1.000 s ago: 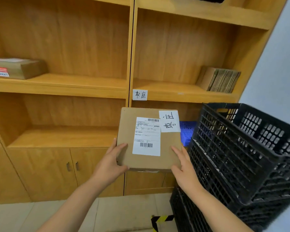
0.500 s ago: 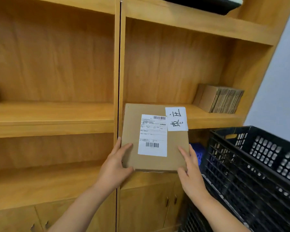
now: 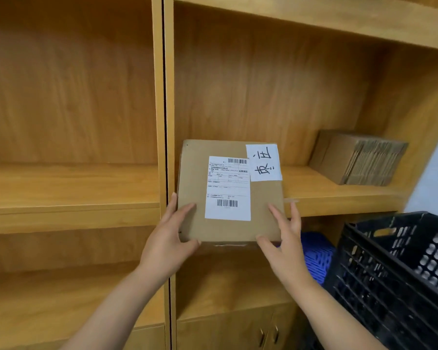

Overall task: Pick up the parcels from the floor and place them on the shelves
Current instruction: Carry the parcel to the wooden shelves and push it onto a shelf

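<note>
My left hand (image 3: 168, 242) and right hand (image 3: 285, 245) gripped the parcel (image 3: 229, 192) by its lower corners, arms extended; between them, its shipping label (image 3: 228, 189) showed barcodes.

Count in view: my two hands, left (image 3: 166, 245) and right (image 3: 285, 251); one parcel (image 3: 229, 192) bearing two labels; one black crate (image 3: 400, 276); one stack of flat cartons (image 3: 359, 157).
</note>
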`<state>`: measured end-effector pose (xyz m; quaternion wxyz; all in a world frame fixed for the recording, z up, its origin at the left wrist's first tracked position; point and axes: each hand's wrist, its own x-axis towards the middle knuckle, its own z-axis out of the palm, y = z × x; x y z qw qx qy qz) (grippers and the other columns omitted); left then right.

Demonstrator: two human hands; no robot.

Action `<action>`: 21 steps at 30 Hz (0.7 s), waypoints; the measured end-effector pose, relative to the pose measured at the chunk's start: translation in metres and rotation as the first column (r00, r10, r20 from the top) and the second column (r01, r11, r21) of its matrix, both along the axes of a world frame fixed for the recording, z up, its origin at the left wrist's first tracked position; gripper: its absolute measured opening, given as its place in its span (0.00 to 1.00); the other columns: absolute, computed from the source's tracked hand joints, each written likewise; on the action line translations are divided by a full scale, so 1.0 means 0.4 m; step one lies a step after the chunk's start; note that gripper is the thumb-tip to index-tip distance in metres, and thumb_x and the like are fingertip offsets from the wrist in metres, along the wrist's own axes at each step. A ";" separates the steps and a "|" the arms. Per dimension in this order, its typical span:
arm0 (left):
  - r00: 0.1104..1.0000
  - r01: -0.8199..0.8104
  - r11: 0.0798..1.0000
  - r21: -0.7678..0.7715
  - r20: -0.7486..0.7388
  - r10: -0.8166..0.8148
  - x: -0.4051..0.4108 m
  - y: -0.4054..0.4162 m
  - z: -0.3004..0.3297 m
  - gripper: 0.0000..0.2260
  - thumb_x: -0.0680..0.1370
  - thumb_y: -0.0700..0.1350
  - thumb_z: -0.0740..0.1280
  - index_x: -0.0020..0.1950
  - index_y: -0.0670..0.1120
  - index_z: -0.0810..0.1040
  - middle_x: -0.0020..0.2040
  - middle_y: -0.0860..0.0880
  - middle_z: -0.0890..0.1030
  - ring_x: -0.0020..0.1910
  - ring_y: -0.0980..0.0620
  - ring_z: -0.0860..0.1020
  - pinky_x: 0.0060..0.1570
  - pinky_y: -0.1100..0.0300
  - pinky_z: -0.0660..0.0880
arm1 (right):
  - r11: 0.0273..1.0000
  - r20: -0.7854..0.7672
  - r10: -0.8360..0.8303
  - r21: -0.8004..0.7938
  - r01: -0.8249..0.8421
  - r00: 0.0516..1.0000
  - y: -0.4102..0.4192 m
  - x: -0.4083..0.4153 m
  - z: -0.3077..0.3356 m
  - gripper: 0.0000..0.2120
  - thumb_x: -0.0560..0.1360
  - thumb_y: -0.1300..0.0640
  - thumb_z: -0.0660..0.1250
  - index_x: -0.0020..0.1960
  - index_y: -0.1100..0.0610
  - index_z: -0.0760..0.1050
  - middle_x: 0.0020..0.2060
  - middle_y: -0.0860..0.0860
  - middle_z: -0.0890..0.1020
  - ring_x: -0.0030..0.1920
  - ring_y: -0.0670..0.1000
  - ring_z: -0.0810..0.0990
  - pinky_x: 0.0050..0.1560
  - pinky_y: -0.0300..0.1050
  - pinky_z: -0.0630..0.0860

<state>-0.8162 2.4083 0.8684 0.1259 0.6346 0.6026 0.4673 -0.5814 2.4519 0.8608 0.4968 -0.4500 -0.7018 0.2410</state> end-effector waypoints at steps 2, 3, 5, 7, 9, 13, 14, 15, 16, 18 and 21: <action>0.999 -0.031 0.998 0.049 0.016 0.030 0.010 0.027 0.012 0.30 0.68 0.42 0.73 0.67 0.58 0.67 0.74 0.63 0.50 0.66 0.65 0.60 0.57 0.59 0.72 | 0.999 0.009 0.024 0.027 -0.024 1.000 0.045 0.006 0.016 0.32 0.71 0.59 0.70 0.68 0.37 0.62 0.73 0.33 0.43 0.69 0.34 0.50 0.67 0.40 0.60; 0.999 -0.042 0.997 0.067 0.017 0.041 0.016 0.039 0.018 0.29 0.69 0.42 0.73 0.66 0.59 0.68 0.73 0.65 0.51 0.66 0.65 0.60 0.57 0.60 0.71 | 0.999 0.016 0.035 0.035 -0.036 0.999 0.068 0.010 0.024 0.32 0.71 0.58 0.71 0.67 0.37 0.63 0.73 0.33 0.43 0.69 0.31 0.49 0.67 0.39 0.60; 0.999 -0.050 0.994 0.102 0.006 0.049 0.028 0.061 0.030 0.27 0.70 0.42 0.72 0.65 0.59 0.70 0.72 0.66 0.54 0.68 0.64 0.59 0.60 0.60 0.71 | 0.998 0.045 0.050 0.045 -0.052 0.998 0.109 0.016 0.039 0.31 0.70 0.57 0.71 0.67 0.38 0.64 0.73 0.33 0.43 0.65 0.24 0.48 0.66 0.37 0.58; 0.997 -0.066 0.989 0.133 -0.027 0.070 0.042 0.078 0.040 0.25 0.71 0.42 0.71 0.63 0.61 0.70 0.71 0.65 0.58 0.71 0.61 0.58 0.66 0.56 0.67 | 0.996 0.084 0.057 0.056 -0.062 0.995 0.147 0.022 0.048 0.29 0.70 0.56 0.71 0.67 0.40 0.66 0.73 0.34 0.45 0.67 0.28 0.49 0.66 0.36 0.58; 0.989 -0.103 0.984 0.147 -0.091 0.118 0.054 0.088 0.049 0.23 0.73 0.44 0.69 0.62 0.64 0.68 0.71 0.64 0.59 0.72 0.59 0.56 0.67 0.54 0.63 | 0.996 0.120 0.050 0.066 -0.058 0.992 0.179 0.026 0.057 0.27 0.70 0.54 0.71 0.65 0.40 0.68 0.73 0.34 0.48 0.71 0.38 0.52 0.68 0.40 0.58; 0.927 -0.224 0.951 0.212 -0.256 0.275 0.065 0.112 0.066 0.20 0.75 0.48 0.65 0.64 0.62 0.67 0.69 0.61 0.64 0.73 0.55 0.56 0.69 0.47 0.62 | 0.993 0.186 -0.008 0.118 -0.014 0.983 0.224 0.028 0.086 0.22 0.69 0.48 0.70 0.61 0.37 0.72 0.69 0.33 0.58 0.71 0.46 0.54 0.71 0.48 0.56; 0.902 -0.249 0.939 0.238 -0.296 0.315 0.067 0.120 0.071 0.19 0.76 0.47 0.65 0.65 0.60 0.69 0.69 0.59 0.67 0.73 0.53 0.58 0.69 0.46 0.62 | 0.988 0.203 -0.018 0.153 -0.014 0.979 0.234 0.027 0.097 0.20 0.69 0.46 0.70 0.61 0.38 0.73 0.67 0.34 0.61 0.70 0.44 0.55 0.73 0.50 0.54; 0.874 -0.274 0.925 0.262 -0.335 0.353 0.068 0.128 0.075 0.17 0.76 0.47 0.64 0.65 0.58 0.71 0.68 0.57 0.70 0.72 0.52 0.60 0.68 0.45 0.62 | 0.982 0.216 -0.023 0.188 -0.018 0.976 0.244 0.025 0.109 0.19 0.69 0.45 0.69 0.60 0.39 0.74 0.66 0.36 0.64 0.70 0.42 0.57 0.74 0.51 0.51; 0.842 -0.297 0.912 0.282 -0.374 0.389 0.070 0.136 0.079 0.16 0.77 0.46 0.62 0.65 0.56 0.72 0.67 0.55 0.73 0.71 0.50 0.62 0.68 0.45 0.62 | 0.977 0.223 -0.025 0.211 -0.023 0.975 0.254 0.023 0.119 0.19 0.68 0.43 0.67 0.59 0.40 0.75 0.66 0.37 0.66 0.69 0.41 0.59 0.74 0.50 0.48; 0.774 -0.330 0.890 0.315 -0.450 0.446 0.072 0.149 0.085 0.17 0.77 0.47 0.57 0.64 0.54 0.73 0.65 0.53 0.76 0.69 0.49 0.65 0.67 0.48 0.60 | 0.975 0.233 -0.031 0.221 -0.022 0.972 0.274 0.019 0.132 0.20 0.67 0.40 0.63 0.58 0.41 0.76 0.67 0.41 0.70 0.71 0.44 0.63 0.75 0.48 0.45; 0.662 -0.370 0.857 0.360 -0.545 0.515 0.071 0.165 0.097 0.17 0.76 0.47 0.54 0.63 0.53 0.75 0.62 0.53 0.79 0.67 0.48 0.69 0.68 0.51 0.55 | 0.968 0.266 -0.053 0.251 -0.016 0.963 0.303 0.014 0.140 0.24 0.65 0.34 0.58 0.57 0.40 0.77 0.65 0.43 0.74 0.71 0.46 0.63 0.75 0.51 0.46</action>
